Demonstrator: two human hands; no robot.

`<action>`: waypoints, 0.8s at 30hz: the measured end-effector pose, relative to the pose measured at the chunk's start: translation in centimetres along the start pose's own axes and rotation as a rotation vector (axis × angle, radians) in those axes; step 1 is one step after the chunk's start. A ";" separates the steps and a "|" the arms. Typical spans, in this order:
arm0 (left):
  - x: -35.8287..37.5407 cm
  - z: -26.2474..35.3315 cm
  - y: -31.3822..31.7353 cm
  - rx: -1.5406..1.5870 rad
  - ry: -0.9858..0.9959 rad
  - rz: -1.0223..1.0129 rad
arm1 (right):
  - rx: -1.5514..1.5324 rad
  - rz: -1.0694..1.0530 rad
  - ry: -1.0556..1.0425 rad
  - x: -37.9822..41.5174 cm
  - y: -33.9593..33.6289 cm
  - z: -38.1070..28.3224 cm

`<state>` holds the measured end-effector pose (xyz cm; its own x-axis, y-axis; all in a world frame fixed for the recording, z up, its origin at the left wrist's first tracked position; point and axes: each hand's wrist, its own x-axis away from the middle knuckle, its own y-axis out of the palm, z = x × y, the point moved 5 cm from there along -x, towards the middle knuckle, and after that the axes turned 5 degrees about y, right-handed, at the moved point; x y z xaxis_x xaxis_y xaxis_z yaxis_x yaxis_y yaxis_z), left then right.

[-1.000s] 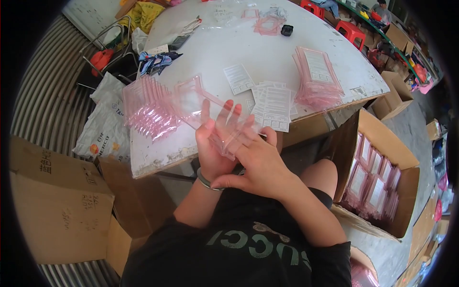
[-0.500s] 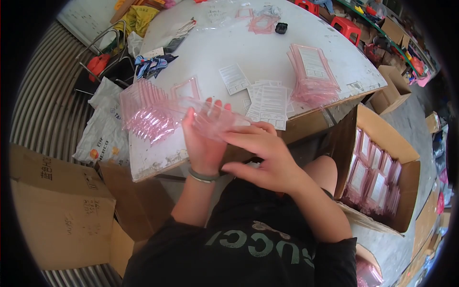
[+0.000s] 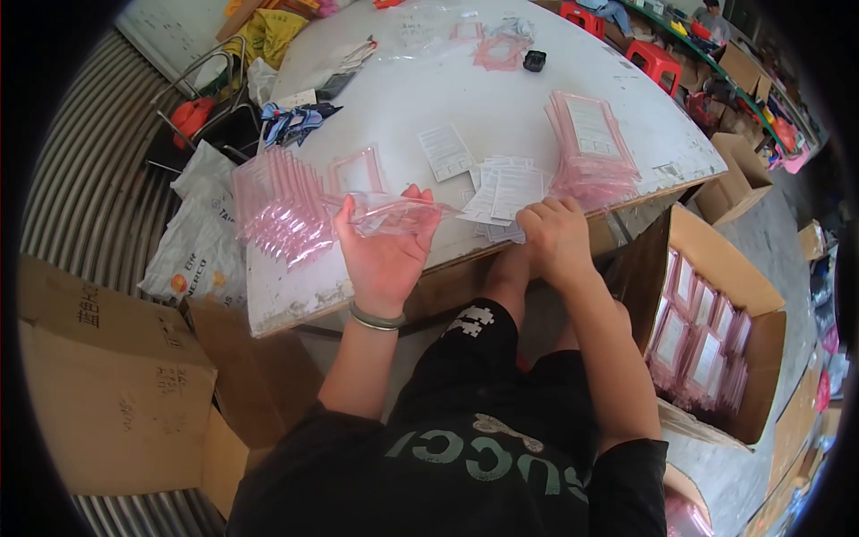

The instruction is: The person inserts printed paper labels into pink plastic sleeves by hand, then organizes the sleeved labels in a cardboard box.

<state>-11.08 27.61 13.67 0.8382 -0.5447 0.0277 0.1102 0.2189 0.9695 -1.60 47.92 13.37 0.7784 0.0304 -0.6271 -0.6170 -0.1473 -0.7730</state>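
Observation:
My left hand (image 3: 385,259) is raised over the table's near edge, palm up, with its fingers curled round a clear, pink-edged plastic pouch (image 3: 394,215). At the right edge of a loose pile of printed paper cards (image 3: 510,190), my right hand (image 3: 557,237) has its fingers bent and closed; what they pinch, if anything, is hidden. A single printed card (image 3: 445,150) lies just behind the pile. To the left, a fanned stack of pink pouches (image 3: 282,206) reaches the table edge. Another pink-edged pouch (image 3: 358,170) lies flat behind my left hand.
Pouches with cards inside form a stack (image 3: 591,134) at the table's right. An open carton (image 3: 769,358) of filled pouches stands on the floor to my right. A black object (image 3: 534,61) and more pouches (image 3: 501,52) lie farther back. Large cartons (image 3: 107,394) stand at left.
My right hand has left the pouch and moved right to the card pile, its fingers now closed. My left hand still holds the pouch, its fingers more curled.

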 end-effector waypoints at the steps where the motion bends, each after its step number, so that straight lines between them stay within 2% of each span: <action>1: 0.0 0.0 0.0 0.005 -0.010 -0.012 | -0.003 0.014 -0.015 0.0 0.3 0.0; 4: 0.0 0.4 -0.3 -0.003 -0.008 -0.046 | -0.031 -0.049 -0.010 0.7 1.1 -0.5; 7: 0.0 0.6 -0.8 0.004 -0.003 -0.026 | -0.059 -0.195 0.154 0.9 0.6 0.5; 9: 0.1 0.5 -1.2 0.028 -0.011 -0.005 | -0.046 0.276 0.041 -0.9 -5.0 -1.0; 11: 0.0 0.6 -1.2 0.051 -0.009 0.012 | -0.237 0.430 0.102 -1.9 -9.9 -2.9; 12: 0.0 0.6 -1.1 0.061 -0.010 0.024 | -0.527 0.477 0.106 -1.7 -11.5 -3.6; 14: -0.1 0.7 -1.0 0.041 0.004 0.027 | -0.909 0.461 0.049 -1.2 -13.5 -4.7; 16: -0.2 0.6 -0.9 -0.017 0.036 0.009 | -0.908 0.319 -0.104 -1.9 -14.9 -5.6; 17: -0.2 0.4 -0.8 -0.016 0.026 -0.016 | -0.777 0.344 -0.130 -1.9 -14.9 -6.0; 19: 0.2 0.1 -0.5 -0.019 0.006 -0.059 | -0.701 0.268 -0.130 -1.9 -14.6 -6.0; 20: 0.5 -0.1 -0.3 -0.025 0.018 0.011 | -0.684 0.247 -0.122 -1.9 -14.6 -6.0; 22: 0.8 -0.3 0.1 -0.012 0.002 0.006 | -0.651 0.201 -0.109 -1.9 -14.7 -6.0; 24: 1.3 -0.7 0.9 -0.036 0.002 0.013 | -0.550 0.230 -0.161 -2.0 -14.7 -6.6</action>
<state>-9.55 27.68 14.42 0.8408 -0.5399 0.0393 0.1186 0.2545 0.9598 6.63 43.53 26.64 0.5787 0.0799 -0.8116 -0.5834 -0.6549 -0.4804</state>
